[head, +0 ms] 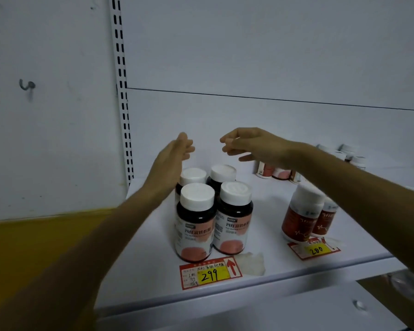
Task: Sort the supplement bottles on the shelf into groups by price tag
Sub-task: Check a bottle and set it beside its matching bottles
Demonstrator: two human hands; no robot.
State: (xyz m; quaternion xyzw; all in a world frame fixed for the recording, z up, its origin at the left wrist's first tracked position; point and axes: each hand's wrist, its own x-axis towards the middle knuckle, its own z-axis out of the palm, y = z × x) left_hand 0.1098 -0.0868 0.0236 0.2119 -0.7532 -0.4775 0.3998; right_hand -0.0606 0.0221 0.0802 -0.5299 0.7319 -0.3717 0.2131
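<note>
Several dark bottles with white caps and pink-spotted labels (196,223) stand in a tight cluster behind the red and yellow "299" price tag (209,273). My left hand (171,161) hovers just behind and left of the cluster, fingers straight and apart, holding nothing. My right hand (251,145) hangs above and behind the cluster with loosely curled fingers, also empty. Two red-labelled bottles (301,216) stand behind the "200" price tag (317,249) on the right, partly under my right forearm.
More bottles (273,172) stand at the back of the white shelf (153,278), and others sit far right at the back (349,154). A scrap of clear tape (251,262) lies beside the "299" tag. A slotted upright (122,91) bounds the shelf on the left.
</note>
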